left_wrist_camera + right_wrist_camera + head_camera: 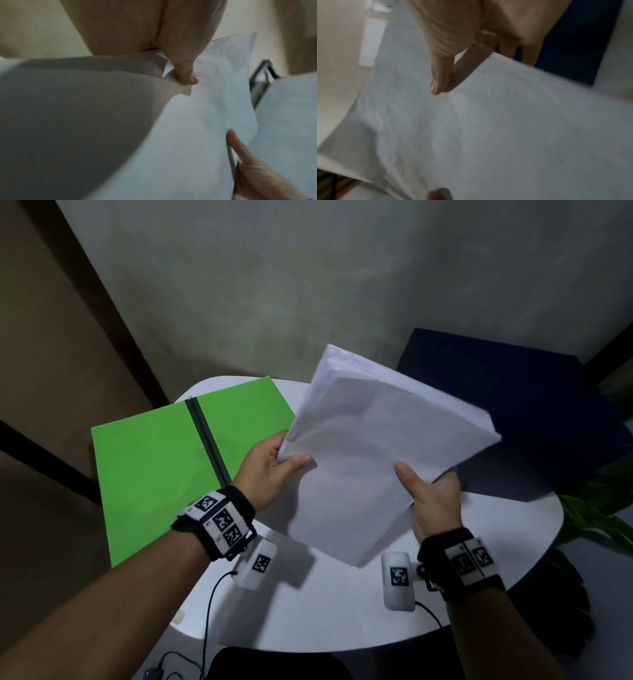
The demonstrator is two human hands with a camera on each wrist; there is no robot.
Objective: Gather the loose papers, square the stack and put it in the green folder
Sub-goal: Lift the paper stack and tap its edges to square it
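Observation:
A thick stack of white papers (373,446) is lifted above the round white table (342,611), tilted, its sheets fanned a little at the far edge. My left hand (274,463) grips its left edge, thumb on top. My right hand (428,494) grips the right edge the same way. The wrist views show each thumb pressing on the paper (197,121) (488,128). The green folder (164,463) lies open and flat on the table's left side, a dark spine strip down its middle, to the left of the stack.
A dark navy board or folder (513,419) lies at the table's back right, partly under the stack. Green plant leaves (596,515) reach in at the right. A cable (209,611) hangs off the table's front edge. A grey wall stands behind.

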